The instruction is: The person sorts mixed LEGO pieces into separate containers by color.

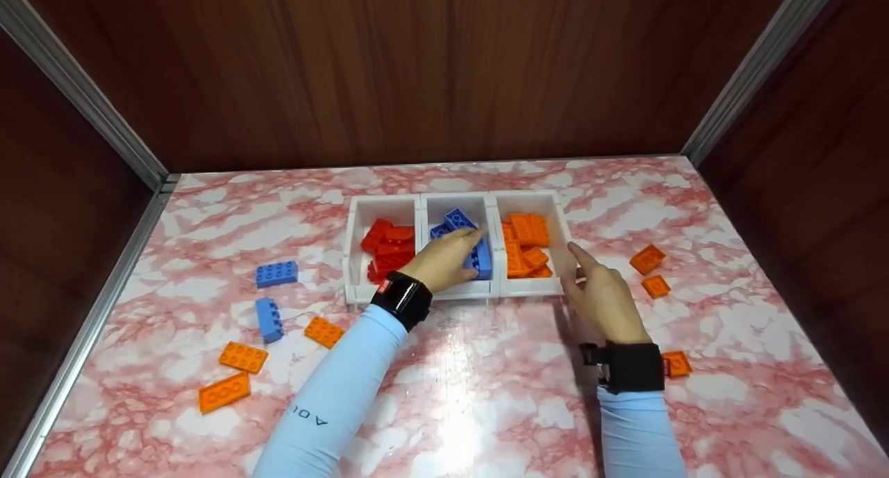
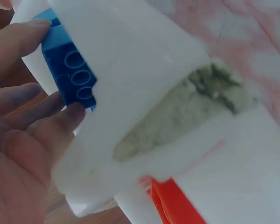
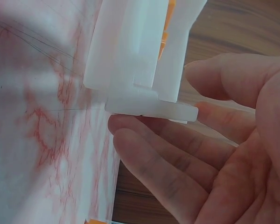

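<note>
Three white bins (image 1: 531, 287) stand joined side by side. My left hand (image 1: 444, 261) reaches into the middle bin. It pinches a blue toy brick (image 2: 67, 70) between thumb and fingers, as the left wrist view shows; other blue bricks (image 1: 458, 219) lie by it. Red bricks (image 1: 394, 257) fill part of the left bin, orange bricks (image 1: 529, 229) part of the right one. Beside the right bin's outer wall is my right hand (image 1: 603, 299), its fingers loosely extended. In the right wrist view its fingertips (image 3: 130, 135) touch the bin's white edge (image 3: 149, 108).
Left of the bins lie two blue bricks (image 1: 276, 274) and three orange bricks (image 1: 243, 357) on the marbled tabletop (image 1: 451, 394). More orange bricks (image 1: 647, 258) lie to the right, one partly behind the right wrist strap. Dark wood panels (image 1: 430, 68) enclose the back and sides.
</note>
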### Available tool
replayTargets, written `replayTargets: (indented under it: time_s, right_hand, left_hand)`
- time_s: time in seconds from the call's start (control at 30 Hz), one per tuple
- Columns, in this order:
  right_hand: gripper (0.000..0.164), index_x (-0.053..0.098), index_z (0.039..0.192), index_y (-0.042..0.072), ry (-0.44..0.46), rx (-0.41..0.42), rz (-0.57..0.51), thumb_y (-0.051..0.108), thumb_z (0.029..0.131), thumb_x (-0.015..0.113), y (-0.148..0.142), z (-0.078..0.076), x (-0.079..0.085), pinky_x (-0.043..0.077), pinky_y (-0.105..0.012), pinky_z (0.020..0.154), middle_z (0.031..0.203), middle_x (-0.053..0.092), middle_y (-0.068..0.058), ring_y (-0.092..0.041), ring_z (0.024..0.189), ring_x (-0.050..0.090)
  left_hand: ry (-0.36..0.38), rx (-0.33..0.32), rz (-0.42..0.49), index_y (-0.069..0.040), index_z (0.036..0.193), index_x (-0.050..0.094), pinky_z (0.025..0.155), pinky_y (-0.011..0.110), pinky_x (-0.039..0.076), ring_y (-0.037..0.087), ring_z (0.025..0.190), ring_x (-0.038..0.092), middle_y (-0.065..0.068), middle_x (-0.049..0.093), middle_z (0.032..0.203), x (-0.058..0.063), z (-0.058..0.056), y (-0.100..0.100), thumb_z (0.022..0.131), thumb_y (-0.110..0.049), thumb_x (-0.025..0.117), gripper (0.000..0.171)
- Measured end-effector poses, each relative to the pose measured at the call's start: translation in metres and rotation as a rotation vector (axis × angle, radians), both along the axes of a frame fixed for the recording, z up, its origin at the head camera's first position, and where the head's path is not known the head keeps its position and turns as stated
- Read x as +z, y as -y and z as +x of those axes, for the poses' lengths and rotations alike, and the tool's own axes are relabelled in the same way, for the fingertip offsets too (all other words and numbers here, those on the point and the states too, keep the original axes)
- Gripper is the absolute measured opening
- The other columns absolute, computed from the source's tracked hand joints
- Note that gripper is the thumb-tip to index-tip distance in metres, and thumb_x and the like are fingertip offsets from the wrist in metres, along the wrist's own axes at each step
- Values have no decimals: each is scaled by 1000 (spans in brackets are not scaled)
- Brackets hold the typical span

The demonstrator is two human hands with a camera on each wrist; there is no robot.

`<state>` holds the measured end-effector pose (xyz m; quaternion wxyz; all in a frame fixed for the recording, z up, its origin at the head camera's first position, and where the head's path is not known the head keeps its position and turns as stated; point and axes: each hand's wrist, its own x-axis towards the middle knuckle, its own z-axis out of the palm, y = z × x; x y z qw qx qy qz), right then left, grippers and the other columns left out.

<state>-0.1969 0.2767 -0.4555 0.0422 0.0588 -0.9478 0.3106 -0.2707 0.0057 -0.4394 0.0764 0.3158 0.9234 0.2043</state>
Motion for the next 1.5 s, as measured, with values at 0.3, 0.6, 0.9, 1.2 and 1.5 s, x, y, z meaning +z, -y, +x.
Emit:
replayTargets:
  time_s: [0.3, 0.6, 0.9, 1.2, 1.5]
  right_hand:
    - [57, 36, 153, 4, 22, 7, -5, 14, 100, 54, 1, 0, 1, 55, -43, 70, 107, 70, -20, -29, 87, 70]
    - [58, 36, 153, 4, 6, 18, -5, 14, 99, 55, 0, 2, 0, 55, -44, 71, 106, 71, -20, -31, 88, 70]
    - [58, 36, 153, 5, -15, 17, 13, 14, 99, 56, -1, 1, 0, 55, -43, 69, 105, 71, -20, -30, 89, 70]
    - [57, 40, 152, 9, -12, 5, 5, 13, 98, 58, -5, -1, -3, 54, -50, 80, 109, 70, -20, -33, 94, 69]
    - [41, 56, 141, 8, -42, -154, -52, 23, 103, 51, -45, 8, 0, 49, -51, 86, 115, 67, -19, -34, 99, 65]
  left_hand:
    - [-32, 51, 108, -4, 152, 36, 113, 40, 31, 30, 142, 35, 17, 33, 156, 14, 10, 21, 94, -23, 70, 70]
    - [-194, 282, 465, -5, 140, 55, 106, 38, 42, 30, 128, 51, 17, 54, 140, 15, 40, 72, 96, -14, 65, 46]
    - [-260, 657, 746, -1, 127, 66, 74, 34, 53, 23, 98, 62, 13, 67, 113, -16, 54, 113, 93, -3, 65, 34]
    - [-120, 850, 745, 1, 140, 54, 86, 46, 50, 35, 110, 59, 20, 59, 133, -31, 52, 126, 96, -9, 63, 46]
    - [7, 825, 604, 3, 146, 44, 69, 42, 55, 33, 81, 67, 27, 65, 117, -50, 48, 125, 98, -5, 58, 52]
